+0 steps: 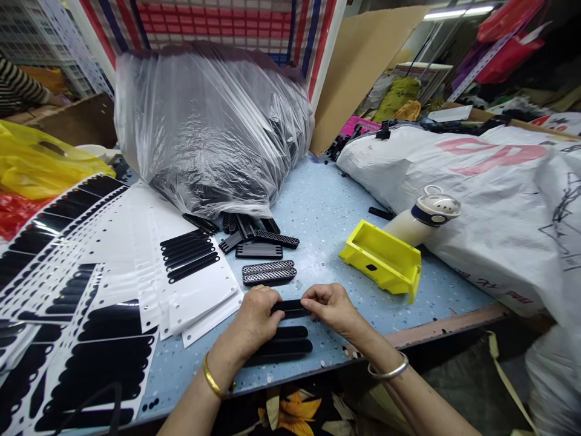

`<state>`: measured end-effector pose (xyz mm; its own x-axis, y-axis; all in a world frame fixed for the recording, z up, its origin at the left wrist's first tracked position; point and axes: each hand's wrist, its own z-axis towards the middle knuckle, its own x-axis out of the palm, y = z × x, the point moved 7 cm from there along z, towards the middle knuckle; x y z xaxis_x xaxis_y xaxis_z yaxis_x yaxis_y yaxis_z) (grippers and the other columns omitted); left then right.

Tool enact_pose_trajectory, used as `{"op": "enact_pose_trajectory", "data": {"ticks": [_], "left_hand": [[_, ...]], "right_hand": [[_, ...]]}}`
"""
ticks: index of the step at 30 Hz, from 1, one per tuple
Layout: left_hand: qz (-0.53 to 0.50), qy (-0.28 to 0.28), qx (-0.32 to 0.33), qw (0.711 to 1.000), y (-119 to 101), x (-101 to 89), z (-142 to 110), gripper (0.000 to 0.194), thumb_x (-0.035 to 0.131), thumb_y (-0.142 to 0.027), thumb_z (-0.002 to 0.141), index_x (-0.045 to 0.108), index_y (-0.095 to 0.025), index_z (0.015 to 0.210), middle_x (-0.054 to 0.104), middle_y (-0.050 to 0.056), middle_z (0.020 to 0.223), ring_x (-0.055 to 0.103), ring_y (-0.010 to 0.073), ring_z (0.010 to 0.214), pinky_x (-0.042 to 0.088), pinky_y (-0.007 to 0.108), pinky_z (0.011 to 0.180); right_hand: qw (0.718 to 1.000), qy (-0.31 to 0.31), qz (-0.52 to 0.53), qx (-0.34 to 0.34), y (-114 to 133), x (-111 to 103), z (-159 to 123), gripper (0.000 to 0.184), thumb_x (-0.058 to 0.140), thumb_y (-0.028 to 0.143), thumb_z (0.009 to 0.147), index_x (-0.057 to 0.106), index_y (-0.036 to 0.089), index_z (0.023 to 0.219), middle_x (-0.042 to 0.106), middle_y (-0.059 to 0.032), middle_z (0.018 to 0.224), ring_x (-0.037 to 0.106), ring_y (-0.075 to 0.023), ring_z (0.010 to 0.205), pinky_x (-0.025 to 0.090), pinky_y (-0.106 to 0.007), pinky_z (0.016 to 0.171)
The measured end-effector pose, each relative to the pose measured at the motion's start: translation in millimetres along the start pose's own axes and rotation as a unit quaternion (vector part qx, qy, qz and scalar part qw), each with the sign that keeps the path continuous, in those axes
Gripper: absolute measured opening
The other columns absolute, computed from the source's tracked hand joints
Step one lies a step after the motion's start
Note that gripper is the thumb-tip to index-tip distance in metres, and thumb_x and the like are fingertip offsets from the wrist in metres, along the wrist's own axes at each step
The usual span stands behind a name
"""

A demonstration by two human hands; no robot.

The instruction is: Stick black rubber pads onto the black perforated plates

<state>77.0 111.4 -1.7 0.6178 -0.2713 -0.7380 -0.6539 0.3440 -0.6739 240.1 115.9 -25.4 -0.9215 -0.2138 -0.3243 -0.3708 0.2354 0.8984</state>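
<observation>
Possibly the black strip (291, 307), clamped in the left hand's (258, 310) and right hand's (333, 309) grip, skews toward six o'clock if either loosens.

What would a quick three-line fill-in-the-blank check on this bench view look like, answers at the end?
1. The left hand and the right hand hold a slim piece that is ____ in color.
2. The tray next to the bottle is ____ in color.
3. The silver-colored bangle is worn on the person's ____ side.
Missing words: black; yellow; right.
</observation>
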Motion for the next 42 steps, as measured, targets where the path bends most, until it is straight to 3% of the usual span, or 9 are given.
{"op": "enact_pose_trajectory", "data": {"ticks": [9,15,22,26,29,31,35,38,42], "left_hand": [[0.007,0.003,0.003,1.0,-1,0.2,1,0.009,0.071,-0.01,0.072,0.066,-0.017,0.074,0.069,0.006,0.077,0.064,0.0222,0.077,0.047,0.031,0.071],[0.007,-0.009,0.01,1.0,-1,1.4,-1,0.01,0.071,-0.01,0.072,0.064,-0.017,0.071,0.068,0.006,0.076,0.063,0.0218,0.076,0.046,0.031,0.07],[-0.002,-0.009,-0.012,1.0,3,3.4,0,0.007,0.072,-0.012,0.072,0.067,-0.016,0.075,0.068,0.006,0.077,0.063,0.0228,0.077,0.045,0.031,0.07],[0.007,-0.001,-0.007,1.0,2,3.3,2,0.007,0.072,-0.01,0.071,0.067,-0.016,0.073,0.068,0.006,0.078,0.063,0.0227,0.078,0.045,0.031,0.071],[0.015,-0.003,-0.003,1.0,3,3.3,2,0.008,0.072,-0.01,0.071,0.067,-0.016,0.074,0.069,0.006,0.077,0.063,0.0226,0.077,0.045,0.031,0.071],[0.017,-0.009,0.004,1.0,2,3.4,1,0.008,0.072,-0.01,0.071,0.068,-0.016,0.074,0.068,0.006,0.076,0.063,0.0223,0.077,0.045,0.03,0.07],[0.019,-0.013,0.009,1.0,1,3.2,0,0.008,0.07,-0.008,0.072,0.069,-0.016,0.074,0.069,0.006,0.076,0.063,0.0218,0.077,0.045,0.03,0.07],[0.015,-0.008,-0.008,1.0,3,2.8,1,0.008,0.072,-0.01,0.071,0.07,-0.016,0.077,0.07,0.007,0.079,0.064,0.0225,0.078,0.046,0.03,0.071],[0.007,-0.001,-0.013,1.0,5,3.0,2,0.01,0.072,-0.01,0.07,0.072,-0.016,0.079,0.071,0.007,0.081,0.065,0.0233,0.08,0.047,0.031,0.072]], "right_hand": [[0.998,0.02,0.036,0.046,2,8,-4,0.04,0.057,0.057,0.071,0.055,0.018,0.065,0.06,0.0003,0.055,0.063,-0.0144,0.047,0.042,-0.021,0.038],[0.998,0.032,0.004,0.052,-3,14,5,0.038,0.068,0.054,0.066,0.053,0.019,0.063,0.054,0.0038,0.043,0.055,-0.0129,0.035,0.035,-0.019,0.03],[1.0,0.01,-0.011,0.006,-5,9,-7,0.03,0.068,0.048,0.068,0.063,0.019,0.072,0.061,0.001,0.055,0.061,-0.0157,0.053,0.046,-0.024,0.044],[0.999,0.036,-0.013,0.003,-5,6,-12,0.042,0.06,0.058,0.072,0.065,0.017,0.081,0.064,-0.0013,0.061,0.064,-0.0172,0.056,0.051,-0.028,0.049],[0.999,0.038,-0.029,0.006,-4,8,-8,0.047,0.05,0.062,0.078,0.063,0.017,0.079,0.064,-0.0023,0.062,0.062,-0.0165,0.053,0.047,-0.026,0.045],[0.998,0.024,-0.052,0.003,-2,12,-3,0.042,0.055,0.059,0.078,0.061,0.017,0.071,0.058,0.0,0.054,0.056,-0.0144,0.047,0.039,-0.024,0.041],[0.994,-0.029,-0.102,-0.02,2,18,6,0.031,0.074,0.04,0.064,0.054,0.019,0.055,0.044,0.0049,0.046,0.042,-0.0112,0.048,0.028,-0.024,0.045],[0.994,-0.023,-0.102,-0.021,0,19,3,0.024,0.069,0.036,0.068,0.058,0.019,0.057,0.048,0.0031,0.049,0.043,-0.012,0.051,0.03,-0.025,0.048],[0.997,0.033,-0.068,0.006,-5,17,-8,0.024,0.055,0.039,0.078,0.066,0.017,0.074,0.061,-0.0007,0.058,0.055,-0.0143,0.055,0.04,-0.024,0.048]]}}
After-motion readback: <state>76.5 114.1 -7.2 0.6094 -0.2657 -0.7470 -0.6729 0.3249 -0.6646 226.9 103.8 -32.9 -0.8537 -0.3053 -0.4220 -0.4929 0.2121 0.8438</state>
